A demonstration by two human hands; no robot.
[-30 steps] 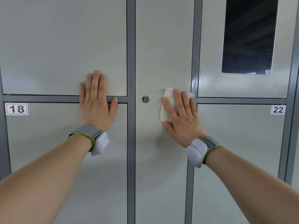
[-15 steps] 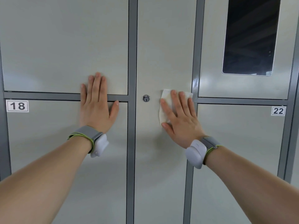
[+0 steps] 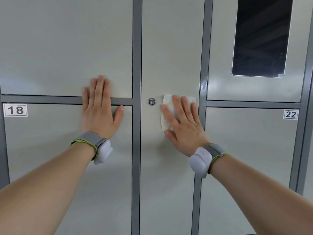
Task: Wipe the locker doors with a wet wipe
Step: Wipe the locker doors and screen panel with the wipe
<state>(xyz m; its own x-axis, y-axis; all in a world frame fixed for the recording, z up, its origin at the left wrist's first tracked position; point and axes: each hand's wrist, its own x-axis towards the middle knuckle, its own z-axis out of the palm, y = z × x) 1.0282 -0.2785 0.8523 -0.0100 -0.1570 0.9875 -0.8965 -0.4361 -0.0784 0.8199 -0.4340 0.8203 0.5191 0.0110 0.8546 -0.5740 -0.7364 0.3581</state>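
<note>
A tall narrow beige locker door [image 3: 170,48] runs down the middle, with a round keyhole lock [image 3: 151,101] at mid height. My right hand [image 3: 183,126] presses a white wet wipe [image 3: 166,106] flat against this door, just right of the lock, fingers straight and spread. My left hand [image 3: 100,112] lies flat with straight fingers across the grey frame bar between the upper left door [image 3: 64,44] and the door numbered 18 [image 3: 50,150]. Both wrists wear grey bands.
Grey frame strips [image 3: 136,65] separate the doors. At the right is door 22 [image 3: 250,150], and above it a door with a dark glass panel [image 3: 260,36]. Number labels 18 [image 3: 15,110] and 22 [image 3: 290,114] sit on the lower doors.
My right hand has slid the wipe slightly left toward the lock and a little down. My left hand stays pressed in the same place.
</note>
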